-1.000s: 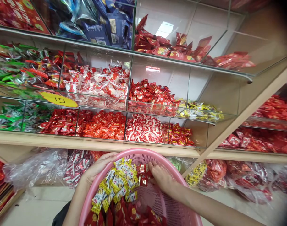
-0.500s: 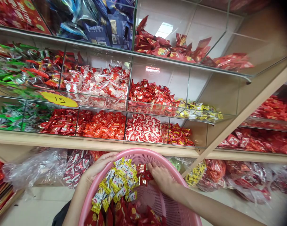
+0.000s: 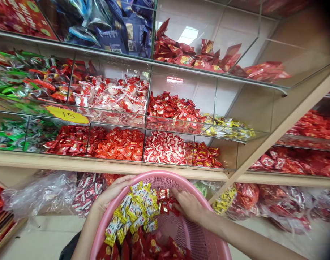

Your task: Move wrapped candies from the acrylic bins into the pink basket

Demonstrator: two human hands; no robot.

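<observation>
Candy shelves [image 3: 127,165] ahead: left fingers [image 3: 123,180] clamp the pink basket [image 3: 165,175], right fingers [image 3: 179,194] cover red sweets [image 3: 165,203], grip unclear; I fear a tilt spilling them.

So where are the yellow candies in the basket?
In the head view, the yellow candies lie inside the pink basket, on its left, beside the left hand.

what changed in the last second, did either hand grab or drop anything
The right hand slid slightly right and down among the red-gold candies in the pink basket, staying on them throughout; no clear pickup or drop. The left hand kept its grip on the basket rim, and the yellow candies and the shelf stayed put.
</observation>
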